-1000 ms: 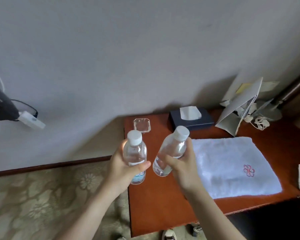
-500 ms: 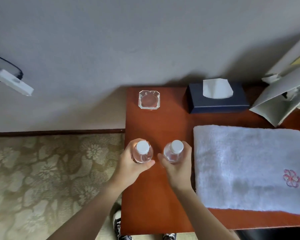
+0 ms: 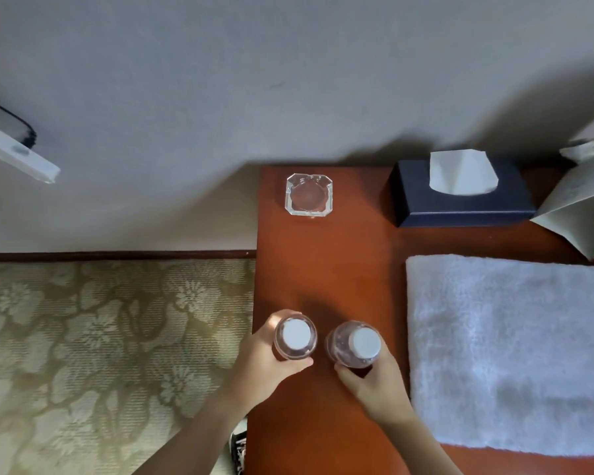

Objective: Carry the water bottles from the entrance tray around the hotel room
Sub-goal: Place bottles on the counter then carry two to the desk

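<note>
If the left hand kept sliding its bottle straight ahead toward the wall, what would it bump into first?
Probably the glass ashtray. The left hand grips its bottle near the desk's left edge, and only bare wood shows between. Depth is hard to judge from above.

Hotel room: folded towel (image 3: 508, 354), ashtray (image 3: 308, 194)

Both water bottles now stand upright side by side over the wooden table (image 3: 340, 269), seen cap-on from above; a second ago the right bottle (image 3: 354, 344) leaned and the left bottle (image 3: 295, 337) was held higher. Both hands have come down.
</note>
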Action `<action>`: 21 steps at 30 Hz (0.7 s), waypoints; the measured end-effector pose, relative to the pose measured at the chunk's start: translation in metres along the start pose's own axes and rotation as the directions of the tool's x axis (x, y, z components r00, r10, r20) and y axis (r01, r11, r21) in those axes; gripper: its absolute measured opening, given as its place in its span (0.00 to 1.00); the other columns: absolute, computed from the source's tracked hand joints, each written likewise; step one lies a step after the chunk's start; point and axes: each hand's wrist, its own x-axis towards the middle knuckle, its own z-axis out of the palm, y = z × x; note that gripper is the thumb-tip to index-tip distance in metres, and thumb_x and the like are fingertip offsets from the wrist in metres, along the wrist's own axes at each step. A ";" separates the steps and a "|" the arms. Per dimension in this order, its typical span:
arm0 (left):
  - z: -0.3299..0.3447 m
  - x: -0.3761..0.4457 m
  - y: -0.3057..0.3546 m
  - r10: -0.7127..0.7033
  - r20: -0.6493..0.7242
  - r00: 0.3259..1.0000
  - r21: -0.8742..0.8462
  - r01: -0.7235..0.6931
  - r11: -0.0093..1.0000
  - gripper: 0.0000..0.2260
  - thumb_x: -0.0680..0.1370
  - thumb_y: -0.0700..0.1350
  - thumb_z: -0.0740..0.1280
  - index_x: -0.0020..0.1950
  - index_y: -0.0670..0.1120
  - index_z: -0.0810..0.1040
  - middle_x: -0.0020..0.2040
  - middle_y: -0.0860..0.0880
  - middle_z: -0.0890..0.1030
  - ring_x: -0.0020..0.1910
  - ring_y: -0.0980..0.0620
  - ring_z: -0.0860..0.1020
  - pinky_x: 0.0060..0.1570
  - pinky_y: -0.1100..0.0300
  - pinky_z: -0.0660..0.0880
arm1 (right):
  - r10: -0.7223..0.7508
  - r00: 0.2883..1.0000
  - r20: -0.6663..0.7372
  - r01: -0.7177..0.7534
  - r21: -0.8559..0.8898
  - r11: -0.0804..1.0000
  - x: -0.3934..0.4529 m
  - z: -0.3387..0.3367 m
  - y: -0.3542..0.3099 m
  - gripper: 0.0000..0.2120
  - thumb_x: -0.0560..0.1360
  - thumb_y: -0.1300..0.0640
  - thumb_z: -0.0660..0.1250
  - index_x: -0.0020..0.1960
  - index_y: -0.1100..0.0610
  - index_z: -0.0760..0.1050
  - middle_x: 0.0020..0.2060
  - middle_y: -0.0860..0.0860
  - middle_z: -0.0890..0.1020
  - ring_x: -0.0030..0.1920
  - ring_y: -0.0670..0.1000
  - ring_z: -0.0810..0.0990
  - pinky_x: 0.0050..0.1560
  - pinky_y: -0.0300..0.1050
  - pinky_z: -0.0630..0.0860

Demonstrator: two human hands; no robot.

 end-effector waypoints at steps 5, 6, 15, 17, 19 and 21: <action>-0.002 0.029 -0.009 -0.009 -0.049 0.999 -0.028 0.007 1.000 0.30 0.62 0.50 0.82 0.61 0.57 0.73 0.54 0.60 0.83 0.55 0.58 0.81 0.58 0.51 0.78 | 0.014 1.000 0.021 -0.013 -0.059 0.998 0.034 0.001 0.003 0.31 0.59 0.49 0.80 0.57 0.36 0.70 0.51 0.43 0.81 0.55 0.47 0.81 0.56 0.46 0.77; -0.003 0.040 -0.008 -0.003 -0.055 0.998 -0.036 0.001 0.999 0.30 0.63 0.49 0.83 0.60 0.56 0.74 0.52 0.60 0.83 0.54 0.59 0.81 0.58 0.52 0.78 | 0.007 1.000 0.007 -0.007 -0.065 0.998 0.044 0.003 0.004 0.31 0.59 0.49 0.81 0.56 0.38 0.70 0.52 0.45 0.81 0.56 0.48 0.80 0.57 0.47 0.77; -0.017 0.130 0.009 0.128 -0.139 0.982 -0.019 -0.132 0.991 0.31 0.64 0.46 0.82 0.61 0.61 0.71 0.57 0.61 0.81 0.56 0.70 0.77 0.55 0.75 0.70 | -0.123 0.987 -0.108 0.103 -0.179 0.979 0.150 0.015 -0.001 0.24 0.65 0.49 0.79 0.57 0.49 0.73 0.50 0.44 0.79 0.50 0.43 0.77 0.49 0.29 0.70; -0.017 0.147 0.010 0.134 -0.198 0.971 -0.024 -0.141 0.990 0.31 0.65 0.47 0.81 0.58 0.66 0.68 0.57 0.62 0.81 0.57 0.69 0.77 0.55 0.74 0.71 | -0.126 0.982 -0.139 0.096 -0.206 0.974 0.166 0.019 -0.004 0.25 0.67 0.47 0.78 0.59 0.51 0.73 0.51 0.42 0.78 0.49 0.41 0.75 0.46 0.27 0.69; -0.016 0.159 0.010 0.146 -0.251 0.957 0.011 -0.148 0.989 0.28 0.66 0.51 0.80 0.56 0.68 0.68 0.55 0.64 0.80 0.56 0.69 0.77 0.53 0.74 0.72 | -0.111 0.980 -0.165 0.076 -0.206 0.975 0.177 0.024 -0.006 0.26 0.68 0.46 0.77 0.61 0.51 0.72 0.51 0.40 0.77 0.47 0.39 0.72 0.45 0.27 0.68; -0.014 0.165 0.011 0.168 -0.293 0.941 0.045 -0.162 0.986 0.25 0.67 0.53 0.79 0.55 0.69 0.69 0.54 0.68 0.79 0.55 0.72 0.77 0.52 0.74 0.72 | -0.117 0.978 -0.171 0.077 -0.224 0.971 0.181 0.026 -0.005 0.27 0.69 0.45 0.76 0.63 0.51 0.71 0.52 0.39 0.77 0.49 0.41 0.74 0.47 0.29 0.69</action>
